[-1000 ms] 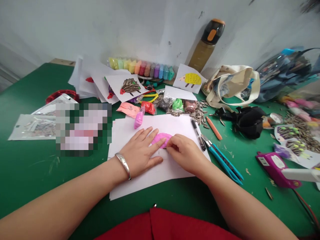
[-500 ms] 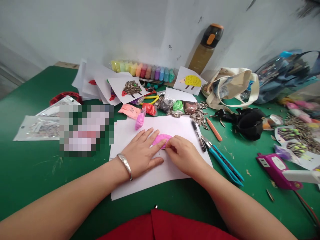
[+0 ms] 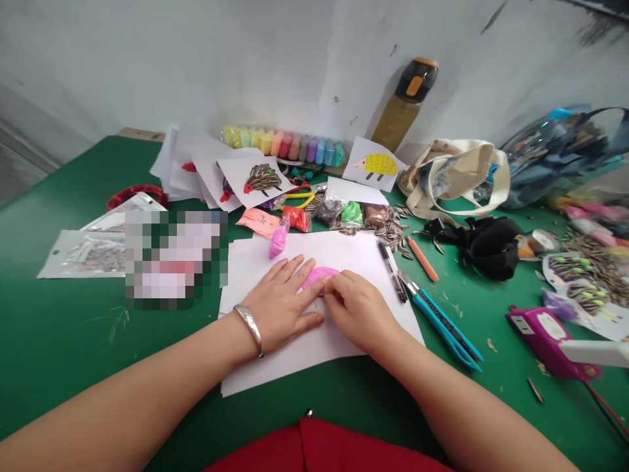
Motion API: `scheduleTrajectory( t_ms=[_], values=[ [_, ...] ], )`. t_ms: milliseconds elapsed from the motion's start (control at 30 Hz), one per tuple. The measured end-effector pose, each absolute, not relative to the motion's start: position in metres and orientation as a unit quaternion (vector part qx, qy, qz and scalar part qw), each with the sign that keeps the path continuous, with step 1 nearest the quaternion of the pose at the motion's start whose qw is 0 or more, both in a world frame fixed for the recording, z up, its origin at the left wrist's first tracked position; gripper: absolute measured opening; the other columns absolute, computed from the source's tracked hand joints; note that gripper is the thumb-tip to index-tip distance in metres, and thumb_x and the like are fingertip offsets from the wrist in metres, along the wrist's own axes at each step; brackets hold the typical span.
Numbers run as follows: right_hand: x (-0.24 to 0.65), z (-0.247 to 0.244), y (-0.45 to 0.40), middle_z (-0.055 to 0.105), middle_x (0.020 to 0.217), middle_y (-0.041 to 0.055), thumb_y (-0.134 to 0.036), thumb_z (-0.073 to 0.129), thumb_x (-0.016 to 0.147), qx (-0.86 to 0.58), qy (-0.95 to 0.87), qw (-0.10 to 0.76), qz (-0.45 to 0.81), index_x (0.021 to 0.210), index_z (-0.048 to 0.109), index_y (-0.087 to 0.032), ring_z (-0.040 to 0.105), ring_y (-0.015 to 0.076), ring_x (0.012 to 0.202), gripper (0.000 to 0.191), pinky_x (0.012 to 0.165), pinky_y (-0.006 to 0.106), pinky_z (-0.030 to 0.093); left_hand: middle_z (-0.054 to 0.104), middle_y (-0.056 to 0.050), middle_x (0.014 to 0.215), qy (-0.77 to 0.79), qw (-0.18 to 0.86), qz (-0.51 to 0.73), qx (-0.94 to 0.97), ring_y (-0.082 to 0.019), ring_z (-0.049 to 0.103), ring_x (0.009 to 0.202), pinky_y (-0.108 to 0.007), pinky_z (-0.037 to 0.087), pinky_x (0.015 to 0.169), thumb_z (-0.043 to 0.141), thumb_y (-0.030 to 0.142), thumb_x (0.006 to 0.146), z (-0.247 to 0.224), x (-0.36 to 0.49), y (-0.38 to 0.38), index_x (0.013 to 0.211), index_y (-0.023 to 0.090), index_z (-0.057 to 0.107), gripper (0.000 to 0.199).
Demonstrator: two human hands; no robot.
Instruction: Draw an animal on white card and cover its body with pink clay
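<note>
A flat, rounded piece of pink modelling clay (image 3: 320, 273) lies on a sheet of white paper (image 3: 265, 372). My left hand (image 3: 281, 303) rests flat on the paper with its fingers spread, the index fingertip touching the clay's lower edge. At the clay's right edge, my right hand (image 3: 361, 308) is closed, thumb and fingers pinched against it. Short pencil lines show just under the clay, between the hands. Beyond my left fingers lies a small pink clay packet (image 3: 278, 240). A black pen (image 3: 392, 270) and a blue utility knife (image 3: 445, 326) lie right of my right hand.
Packets of coloured clay (image 3: 285, 145) line the wall beside a tilted water bottle (image 3: 405, 105). Sunflower seeds (image 3: 388, 231) lie behind the paper. Seed hedgehog pictures (image 3: 255, 180) stand at the back. Right are a canvas bag (image 3: 457, 174) and a magenta power strip (image 3: 553, 341).
The whole view has shifted slightly right and down. Both hands keep nearly the same places on the paper and clay, with only very small finger movement at the right.
</note>
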State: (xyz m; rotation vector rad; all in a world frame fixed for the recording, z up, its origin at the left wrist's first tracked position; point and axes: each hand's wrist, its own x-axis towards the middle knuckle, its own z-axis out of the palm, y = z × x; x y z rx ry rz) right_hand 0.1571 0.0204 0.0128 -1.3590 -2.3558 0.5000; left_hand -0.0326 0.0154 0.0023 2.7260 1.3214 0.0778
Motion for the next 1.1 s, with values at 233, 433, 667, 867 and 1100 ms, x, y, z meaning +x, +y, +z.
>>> scheduleTrajectory(
  t_ms=[233, 433, 667, 867, 1100],
  values=[
    [0.155, 0.014, 0.018, 0.057, 0.076, 0.0039, -0.012, 0.045, 0.087, -0.483, -0.839, 0.187, 0.167, 0.076, 0.055, -0.018, 0.052, 0.0173, 0.073, 0.016, 0.068, 0.029, 0.039, 0.030, -0.011, 0.154, 0.428, 0.054, 0.036, 0.902, -0.034, 0.023, 0.141, -0.049, 0.015, 0.113, 0.034, 0.061, 0.094, 0.000, -0.034, 0.016, 0.145, 0.025, 0.036, 0.063],
    [0.154, 0.014, 0.017, 0.057, 0.077, 0.0040, -0.013, 0.044, 0.088, -0.487, -0.840, 0.175, 0.164, 0.076, 0.055, -0.018, 0.052, 0.0173, 0.074, 0.017, 0.069, 0.029, 0.039, 0.029, -0.012, 0.154, 0.426, 0.063, 0.032, 0.902, -0.035, 0.021, 0.141, -0.050, 0.014, 0.113, 0.032, 0.064, 0.093, 0.002, -0.034, 0.015, 0.145, 0.024, 0.035, 0.066],
    [0.163, 0.021, 0.021, 0.056, 0.077, 0.0029, -0.014, 0.047, 0.088, -0.493, -0.826, 0.185, 0.201, 0.076, 0.055, -0.019, 0.051, 0.0166, 0.074, 0.015, 0.068, 0.028, 0.038, 0.030, -0.013, 0.154, 0.431, 0.062, 0.025, 0.900, -0.035, 0.022, 0.141, -0.050, 0.016, 0.113, 0.034, 0.064, 0.093, 0.003, -0.033, 0.016, 0.148, 0.023, 0.031, 0.069],
    [0.179, 0.028, 0.025, 0.054, 0.076, 0.0006, -0.012, 0.051, 0.086, -0.508, -0.817, 0.156, 0.225, 0.076, 0.056, -0.019, 0.050, 0.0146, 0.072, 0.013, 0.066, 0.027, 0.036, 0.028, -0.014, 0.155, 0.437, 0.065, 0.010, 0.897, -0.035, 0.022, 0.142, -0.050, 0.016, 0.113, 0.035, 0.064, 0.092, 0.005, -0.033, 0.015, 0.148, 0.022, 0.033, 0.070],
    [0.172, 0.024, 0.025, 0.054, 0.077, 0.0015, -0.014, 0.049, 0.089, -0.503, -0.824, 0.128, 0.228, 0.077, 0.057, -0.018, 0.051, 0.0149, 0.073, 0.015, 0.067, 0.027, 0.036, 0.028, -0.013, 0.155, 0.437, 0.074, 0.012, 0.897, -0.036, 0.021, 0.142, -0.050, 0.016, 0.113, 0.039, 0.063, 0.092, 0.005, -0.033, 0.016, 0.148, 0.025, 0.033, 0.068]
  ],
)
